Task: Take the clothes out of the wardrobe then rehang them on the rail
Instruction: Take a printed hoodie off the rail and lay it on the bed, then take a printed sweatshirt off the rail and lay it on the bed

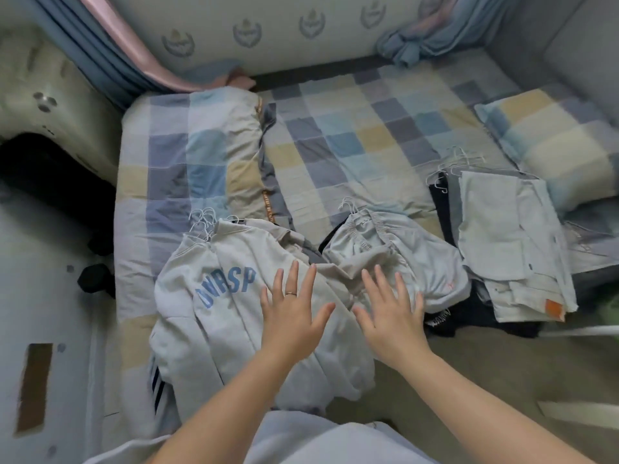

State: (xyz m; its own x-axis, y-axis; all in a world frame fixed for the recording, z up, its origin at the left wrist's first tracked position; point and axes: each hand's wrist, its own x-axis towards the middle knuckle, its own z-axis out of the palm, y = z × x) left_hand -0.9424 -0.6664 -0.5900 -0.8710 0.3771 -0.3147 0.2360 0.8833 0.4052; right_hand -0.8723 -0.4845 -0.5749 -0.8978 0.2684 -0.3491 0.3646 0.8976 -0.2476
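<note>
Three piles of clothes on white wire hangers lie on the bed. Nearest on the left is a pale grey sweatshirt (pixel 214 296) with blue letters, its hangers (pixel 202 222) bunched at the top. Beside it, in the middle, lies a heap of light shorts (pixel 395 249) over dark garments. A stack of folded pale trousers (pixel 509 242) sits to the right. My left hand (pixel 291 309) is spread flat over the sweatshirt, fingers straight. With its fingers also straight, my right hand (pixel 392 313) is spread over the edge of the shorts heap. Neither hand holds anything.
The bed carries a checked blue, yellow and grey cover (pixel 351 135), a folded quilt (pixel 194 155) on the left and a pillow (pixel 556 145) at the right. Curtains (pixel 110 48) hang behind. Pale floor (pixel 50 296) lies to the left.
</note>
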